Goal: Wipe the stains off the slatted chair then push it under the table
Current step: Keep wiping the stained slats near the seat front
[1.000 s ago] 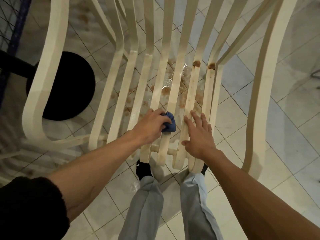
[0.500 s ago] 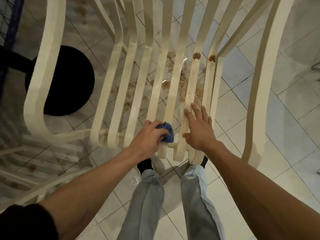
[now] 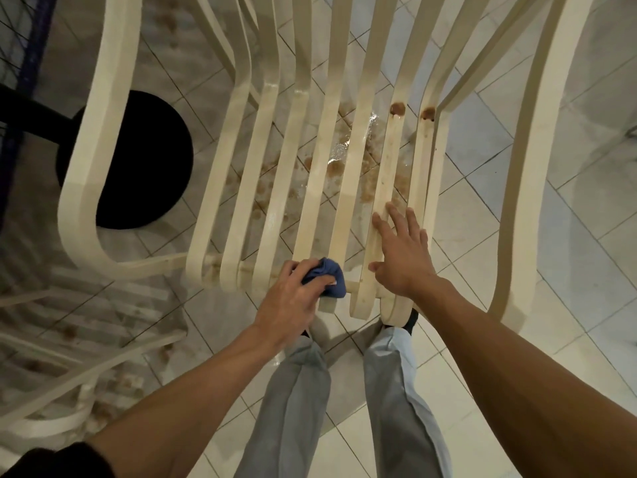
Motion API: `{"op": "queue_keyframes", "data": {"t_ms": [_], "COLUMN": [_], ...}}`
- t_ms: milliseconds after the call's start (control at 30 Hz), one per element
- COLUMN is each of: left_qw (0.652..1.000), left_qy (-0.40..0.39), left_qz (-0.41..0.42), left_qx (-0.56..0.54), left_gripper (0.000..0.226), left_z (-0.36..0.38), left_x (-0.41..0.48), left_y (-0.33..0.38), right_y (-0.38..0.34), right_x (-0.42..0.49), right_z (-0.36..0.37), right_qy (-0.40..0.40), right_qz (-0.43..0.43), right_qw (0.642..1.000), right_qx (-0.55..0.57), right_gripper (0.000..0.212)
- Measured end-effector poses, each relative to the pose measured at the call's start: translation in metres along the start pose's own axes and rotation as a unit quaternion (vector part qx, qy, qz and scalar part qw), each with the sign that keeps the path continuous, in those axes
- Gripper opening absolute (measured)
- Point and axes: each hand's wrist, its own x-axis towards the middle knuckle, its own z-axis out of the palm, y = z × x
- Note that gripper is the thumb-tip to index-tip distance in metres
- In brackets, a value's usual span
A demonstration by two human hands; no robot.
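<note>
The slatted chair is hogging the middle, its slats running front to back with only thin gaps showing the tiled floor. The left hand gripping the blue cloth is sitting on the front ends of the middle slats, the right hand lying flat just beside it. The left armrest loop and right armrest loop are fencing the seat in. A black round base is showing through the left one; open floor is lying beyond the right.

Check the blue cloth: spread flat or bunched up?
Bunched up: the blue cloth is a crumpled wad gripped in the left hand at the slatted chair's front edge.
</note>
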Motion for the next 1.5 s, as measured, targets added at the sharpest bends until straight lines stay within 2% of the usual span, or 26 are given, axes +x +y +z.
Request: {"op": "queue_keyframes", "data": {"t_ms": [133,267,367,433,500,600,667,867,1033,1133,1233,1333,1500], "left_qw": [1.000,0.999,0.999,0.999,0.994,0.975,0.974,0.987,0.981,0.975,0.972,0.973,0.979], "left_qy": [0.008,-0.038,-0.037,0.001,0.071,0.147,0.123,0.065,0.078,0.105,0.138,0.165,0.152], "left_qz": [0.003,0.024,-0.010,-0.030,-0.052,-0.144,-0.180,-0.142,-0.164,-0.165,-0.139,-0.107,-0.058], "left_qx": [0.002,0.008,-0.013,-0.038,-0.066,-0.083,-0.066,-0.026,-0.066,-0.107,-0.127,-0.124,-0.123], "left_gripper": [0.041,0.045,0.047,0.037,0.021,0.019,0.023,0.031,0.035,0.032,0.030,0.029,0.027], "left_z": [0.009,0.020,0.022,0.017,0.008,-0.005,-0.006,0.003,-0.005,-0.020,-0.038,-0.050,-0.056], "left_x": [-0.016,-0.052,-0.063,-0.065,-0.063,-0.053,-0.049,-0.073,-0.082,-0.056,-0.004,0.058,0.160], "left_y": [-0.001,-0.004,-0.010,-0.014,-0.014,-0.020,-0.027,-0.038,-0.040,-0.033,-0.025,-0.016,-0.005], "right_y": [0.000,-0.001,-0.001,-0.001,0.000,-0.001,-0.001,-0.001,-0.001,0.000,-0.003,-0.011,-0.026], "right_x": [-0.001,-0.002,-0.002,-0.002,-0.002,-0.003,-0.003,-0.003,-0.001,-0.001,0.001,0.006,0.032], "right_z": [-0.003,-0.005,-0.004,-0.004,-0.004,-0.005,-0.005,-0.006,-0.006,-0.006,-0.010,-0.015,-0.037], "right_qy": [-0.007,-0.008,-0.005,-0.006,-0.008,-0.007,-0.007,-0.009,-0.011,-0.011,-0.003,0.041,0.130], "right_qz": [0.001,0.001,0.001,0.001,0.002,0.002,0.001,0.001,-0.001,-0.001,0.009,0.028,0.054], "right_qw": [1.000,1.000,1.000,1.000,1.000,1.000,1.000,1.000,1.000,1.000,0.998,0.994,0.977], "right_qx": [-0.003,0.001,0.002,0.002,0.006,0.011,0.010,0.008,0.015,0.030,0.063,0.101,0.158], "right_gripper": [0.091,0.091,0.091,0.091,0.091,0.091,0.090,0.091,0.091,0.088,0.075,0.064,0.058]}}
